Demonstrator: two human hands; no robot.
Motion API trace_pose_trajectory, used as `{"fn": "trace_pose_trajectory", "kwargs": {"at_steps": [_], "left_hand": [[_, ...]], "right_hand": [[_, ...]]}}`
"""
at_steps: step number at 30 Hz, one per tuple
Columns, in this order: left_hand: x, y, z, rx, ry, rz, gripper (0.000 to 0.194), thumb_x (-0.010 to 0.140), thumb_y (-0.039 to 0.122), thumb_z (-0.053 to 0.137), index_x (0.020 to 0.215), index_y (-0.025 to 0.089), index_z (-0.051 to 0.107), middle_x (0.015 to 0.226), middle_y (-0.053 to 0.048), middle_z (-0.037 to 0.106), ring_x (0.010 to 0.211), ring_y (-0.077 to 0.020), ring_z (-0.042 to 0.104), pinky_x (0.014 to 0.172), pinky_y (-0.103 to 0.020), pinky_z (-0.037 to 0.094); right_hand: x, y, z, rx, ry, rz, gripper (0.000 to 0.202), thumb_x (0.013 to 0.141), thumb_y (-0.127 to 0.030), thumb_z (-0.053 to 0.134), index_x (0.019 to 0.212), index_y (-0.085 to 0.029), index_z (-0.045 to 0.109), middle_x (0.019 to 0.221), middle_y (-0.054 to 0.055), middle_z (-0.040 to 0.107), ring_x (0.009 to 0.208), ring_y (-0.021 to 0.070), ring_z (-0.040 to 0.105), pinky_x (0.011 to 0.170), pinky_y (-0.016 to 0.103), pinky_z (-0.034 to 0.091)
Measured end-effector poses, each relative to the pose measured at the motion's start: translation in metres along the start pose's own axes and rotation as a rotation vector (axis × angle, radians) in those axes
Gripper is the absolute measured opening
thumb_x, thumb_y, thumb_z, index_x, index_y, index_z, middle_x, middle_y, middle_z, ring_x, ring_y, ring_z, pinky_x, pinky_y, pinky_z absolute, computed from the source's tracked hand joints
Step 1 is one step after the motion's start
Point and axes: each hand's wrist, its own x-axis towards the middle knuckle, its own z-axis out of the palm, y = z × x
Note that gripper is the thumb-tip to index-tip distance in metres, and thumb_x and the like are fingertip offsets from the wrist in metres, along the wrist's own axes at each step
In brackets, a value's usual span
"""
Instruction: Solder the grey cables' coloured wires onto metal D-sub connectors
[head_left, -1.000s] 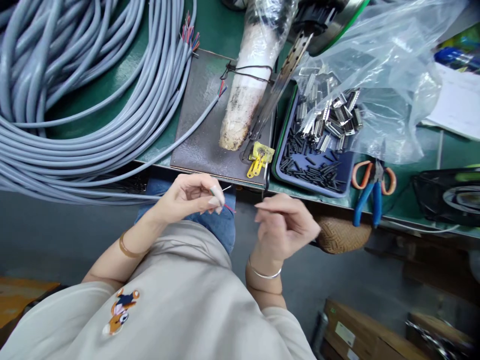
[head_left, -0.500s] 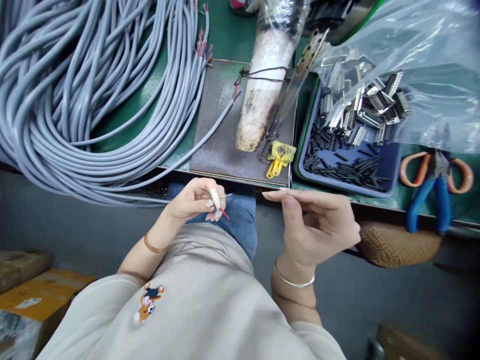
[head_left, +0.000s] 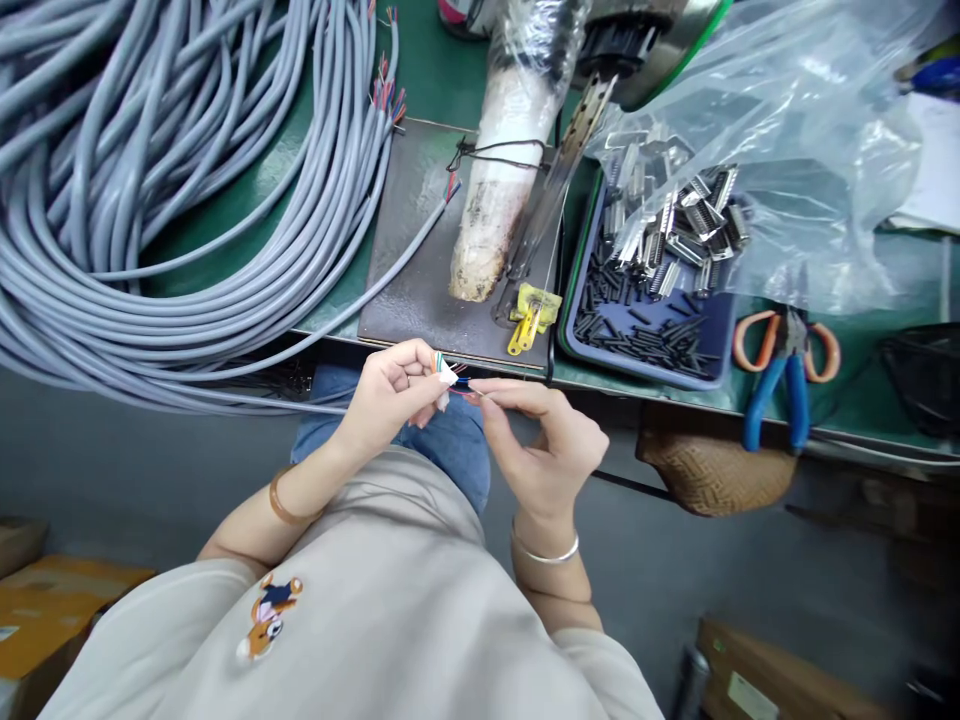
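My left hand (head_left: 401, 388) is closed round the end of a grey cable, with a white wrap on one of its fingers. Thin coloured wires (head_left: 463, 381), blue, red and dark among them, stick out to the right from its fingertips. At their far ends, my right hand (head_left: 544, 435) pinches thumb against forefinger on the wires. Something thin and pale also shows at that fingertip, too small to name. Both hands are over my lap, just in front of the table edge. The cable's run behind my left hand is partly hidden.
Coiled grey cables (head_left: 225, 320) fill the table's left. A dark plate (head_left: 405, 270) bears a wrapped white cylinder (head_left: 491, 190) and yellow pieces (head_left: 529, 325). Right of it stand a blue tray (head_left: 645, 372) with metal connectors and black tubes, and blue-orange cutters (head_left: 787, 370).
My right hand has moved left to the wires at my left fingertips. The left hand has turned, so the wires point right. The whole view has shifted slightly.
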Motion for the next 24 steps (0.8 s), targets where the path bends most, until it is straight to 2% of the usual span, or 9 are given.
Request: {"fn": "trace_pose_trajectory", "kwargs": {"at_steps": [3, 6, 9, 12, 16, 18, 21, 22, 24], "left_hand": [[0.000, -0.002, -0.001, 0.058, 0.026, 0.101, 0.028, 0.081, 0.035, 0.084, 0.074, 0.016, 0.064, 0.062, 0.003, 0.063, 0.041, -0.0040, 0.046, 0.039, -0.015, 0.037], [-0.002, -0.003, -0.001, 0.206, 0.095, 0.335, 0.015, 0.083, 0.027, 0.082, 0.078, 0.017, 0.072, 0.095, -0.006, 0.072, 0.064, -0.0088, 0.062, 0.051, -0.018, 0.050], [-0.007, -0.002, 0.001, 0.421, 0.125, 0.594, 0.004, 0.086, 0.022, 0.079, 0.083, 0.020, 0.078, 0.116, -0.011, 0.076, 0.092, -0.0186, 0.072, 0.077, -0.031, 0.061], [-0.015, 0.002, 0.007, 0.505, 0.028, 0.738, 0.007, 0.089, 0.020, 0.075, 0.085, 0.024, 0.079, 0.093, -0.007, 0.082, 0.096, -0.0237, 0.076, 0.098, -0.044, 0.058], [-0.026, 0.018, 0.019, 0.452, -0.291, 0.661, 0.015, 0.091, 0.016, 0.068, 0.087, 0.024, 0.079, 0.077, -0.007, 0.081, 0.071, -0.0201, 0.076, 0.071, -0.032, 0.060], [-0.029, 0.029, 0.020, 0.443, -0.485, 0.569, 0.016, 0.091, 0.014, 0.066, 0.089, 0.024, 0.079, 0.076, -0.008, 0.080, 0.067, -0.0197, 0.075, 0.062, -0.028, 0.056], [-0.030, 0.041, 0.013, 0.375, -0.805, 0.365, 0.015, 0.091, 0.014, 0.067, 0.089, 0.023, 0.079, 0.074, -0.009, 0.079, 0.059, -0.0181, 0.070, 0.055, -0.027, 0.051], [-0.028, 0.042, 0.010, 0.320, -0.858, 0.280, 0.013, 0.091, 0.016, 0.069, 0.086, 0.022, 0.079, 0.072, -0.010, 0.078, 0.054, -0.0172, 0.067, 0.051, -0.027, 0.050], [-0.023, 0.039, 0.002, 0.147, -0.754, 0.183, 0.013, 0.088, 0.026, 0.076, 0.077, 0.020, 0.076, 0.064, -0.009, 0.073, 0.051, -0.0169, 0.065, 0.049, -0.027, 0.051]], "right_hand": [[-0.004, 0.000, 0.002, -0.022, -0.074, -0.088, 0.022, 0.088, -0.005, 0.072, 0.101, -0.024, 0.070, 0.096, -0.001, 0.084, 0.087, 0.0154, 0.082, 0.078, 0.025, 0.066], [-0.007, 0.007, -0.004, -0.033, -0.049, -0.184, 0.019, 0.089, -0.007, 0.071, 0.100, -0.022, 0.072, 0.085, -0.001, 0.082, 0.076, 0.0165, 0.080, 0.075, 0.029, 0.067], [-0.005, 0.014, -0.025, -0.078, 0.230, -0.296, 0.014, 0.090, -0.015, 0.071, 0.099, -0.025, 0.074, 0.064, -0.007, 0.068, 0.046, 0.0120, 0.059, 0.051, 0.028, 0.054], [0.005, 0.015, -0.057, -0.224, 0.472, -0.171, 0.024, 0.091, -0.022, 0.072, 0.113, -0.031, 0.072, 0.069, -0.007, 0.065, 0.041, 0.0108, 0.048, 0.044, 0.029, 0.040], [0.033, 0.029, -0.104, -0.663, 0.027, 0.164, 0.021, 0.098, -0.026, 0.065, 0.119, -0.029, 0.065, 0.072, -0.002, 0.074, 0.056, 0.0181, 0.066, 0.060, 0.034, 0.047], [0.051, 0.049, -0.120, -0.835, -0.036, 0.287, 0.001, 0.098, -0.028, 0.065, 0.099, -0.028, 0.064, 0.078, 0.003, 0.076, 0.068, 0.0224, 0.070, 0.071, 0.038, 0.048], [0.075, 0.087, -0.127, -0.919, 0.088, 0.419, 0.023, 0.088, -0.028, 0.076, 0.081, -0.027, 0.054, 0.069, 0.001, 0.067, 0.062, 0.0204, 0.063, 0.075, 0.037, 0.047], [0.082, 0.099, -0.125, -0.916, 0.086, 0.421, 0.023, 0.089, -0.030, 0.075, 0.082, -0.028, 0.053, 0.069, 0.000, 0.066, 0.063, 0.0200, 0.062, 0.076, 0.037, 0.048], [0.092, 0.117, -0.119, -0.866, 0.073, 0.385, 0.020, 0.093, -0.028, 0.068, 0.083, -0.028, 0.051, 0.070, 0.000, 0.063, 0.067, 0.0217, 0.063, 0.081, 0.039, 0.050]]}}
